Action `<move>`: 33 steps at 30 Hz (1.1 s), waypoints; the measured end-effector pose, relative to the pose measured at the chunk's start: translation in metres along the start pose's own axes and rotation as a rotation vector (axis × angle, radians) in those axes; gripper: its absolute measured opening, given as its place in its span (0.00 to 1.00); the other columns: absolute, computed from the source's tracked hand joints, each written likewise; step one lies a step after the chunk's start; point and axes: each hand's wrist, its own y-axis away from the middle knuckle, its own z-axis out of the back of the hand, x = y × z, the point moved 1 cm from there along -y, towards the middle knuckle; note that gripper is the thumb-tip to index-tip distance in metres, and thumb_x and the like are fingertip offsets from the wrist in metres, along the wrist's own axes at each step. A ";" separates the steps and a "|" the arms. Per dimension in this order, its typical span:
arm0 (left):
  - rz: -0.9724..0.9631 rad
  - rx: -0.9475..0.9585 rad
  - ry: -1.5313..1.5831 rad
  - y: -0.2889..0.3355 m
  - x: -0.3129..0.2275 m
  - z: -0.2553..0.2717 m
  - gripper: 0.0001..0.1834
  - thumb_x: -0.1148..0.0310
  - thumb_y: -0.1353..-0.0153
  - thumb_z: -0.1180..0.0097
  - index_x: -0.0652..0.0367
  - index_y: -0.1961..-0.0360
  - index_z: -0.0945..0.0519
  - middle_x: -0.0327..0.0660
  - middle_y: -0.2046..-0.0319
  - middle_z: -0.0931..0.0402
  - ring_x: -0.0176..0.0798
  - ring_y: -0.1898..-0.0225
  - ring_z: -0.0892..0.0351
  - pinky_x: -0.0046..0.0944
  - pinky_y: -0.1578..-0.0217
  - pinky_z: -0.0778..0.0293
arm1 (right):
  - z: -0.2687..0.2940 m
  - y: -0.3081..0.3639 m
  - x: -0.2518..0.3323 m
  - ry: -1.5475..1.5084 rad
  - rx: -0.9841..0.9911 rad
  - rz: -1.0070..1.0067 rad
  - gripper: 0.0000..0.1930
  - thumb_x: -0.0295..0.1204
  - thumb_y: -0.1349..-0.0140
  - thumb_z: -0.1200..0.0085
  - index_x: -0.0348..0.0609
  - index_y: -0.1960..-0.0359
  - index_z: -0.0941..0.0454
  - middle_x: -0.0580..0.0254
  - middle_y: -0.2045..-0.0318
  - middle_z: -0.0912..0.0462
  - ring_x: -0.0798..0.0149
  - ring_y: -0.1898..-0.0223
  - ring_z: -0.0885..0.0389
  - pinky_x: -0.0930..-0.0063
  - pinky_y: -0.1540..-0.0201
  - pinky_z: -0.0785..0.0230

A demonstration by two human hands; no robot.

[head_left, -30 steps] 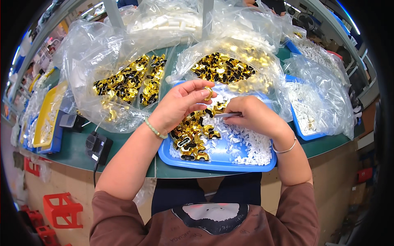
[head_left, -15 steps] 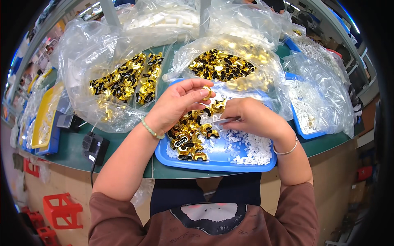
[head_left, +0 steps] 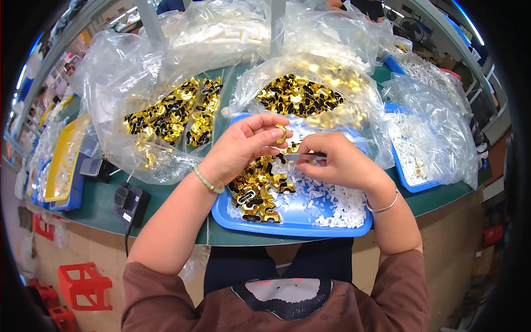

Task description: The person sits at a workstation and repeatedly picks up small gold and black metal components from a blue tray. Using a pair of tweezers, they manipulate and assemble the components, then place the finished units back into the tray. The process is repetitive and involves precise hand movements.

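Note:
Between its thumb and fingers, my left hand (head_left: 251, 138) pinches a shiny gold curved piece (head_left: 282, 133), held up above the blue tray (head_left: 265, 227). My right hand (head_left: 337, 157) is closed on grey metal tweezers (head_left: 303, 157), whose tips point left, just below the gold piece and apart from it. Below my left hand, gold-and-black pieces (head_left: 255, 193) are heaped on the tray's left side. Small white plastic parts (head_left: 345, 207) lie scattered over its right side. Whether the tweezers' tips grip anything is too small to tell.
Clear plastic bags of gold-and-black pieces (head_left: 166, 113) (head_left: 298, 94) lie behind the tray. A black power adapter (head_left: 131, 203) sits on the green table at left, near a yellow tray (head_left: 62, 166). To the right stands another blue tray (head_left: 412, 185) of white parts.
My right hand has turned, and the tweezers have come up from low over the tray to just under the gold piece. My left hand keeps its pinch and has shifted slightly down.

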 end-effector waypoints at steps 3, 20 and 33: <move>0.004 0.002 -0.009 0.002 -0.002 -0.002 0.17 0.65 0.35 0.43 0.59 0.47 0.25 0.39 0.55 0.21 0.29 0.54 0.22 0.30 0.53 0.25 | 0.003 -0.003 0.002 0.043 -0.130 0.079 0.04 0.23 0.47 0.42 0.38 0.70 0.21 0.60 0.78 0.23 0.68 0.78 0.28 0.73 0.74 0.36; -0.090 0.053 -0.086 0.001 0.000 -0.007 0.13 0.70 0.36 0.42 0.60 0.52 0.25 0.37 0.56 0.21 0.30 0.52 0.22 0.32 0.52 0.24 | 0.004 -0.003 0.001 -0.264 -0.282 -0.024 0.06 0.23 0.43 0.40 0.36 0.64 0.18 0.78 0.83 0.36 0.82 0.79 0.39 0.83 0.76 0.46; -0.050 0.030 -0.063 0.002 -0.001 -0.009 0.13 0.73 0.39 0.40 0.63 0.53 0.22 0.38 0.57 0.21 0.30 0.55 0.21 0.32 0.52 0.25 | 0.010 -0.004 0.003 -0.602 -0.115 -0.192 0.08 0.29 0.41 0.38 0.38 0.63 0.19 0.72 0.73 0.24 0.80 0.71 0.30 0.83 0.69 0.38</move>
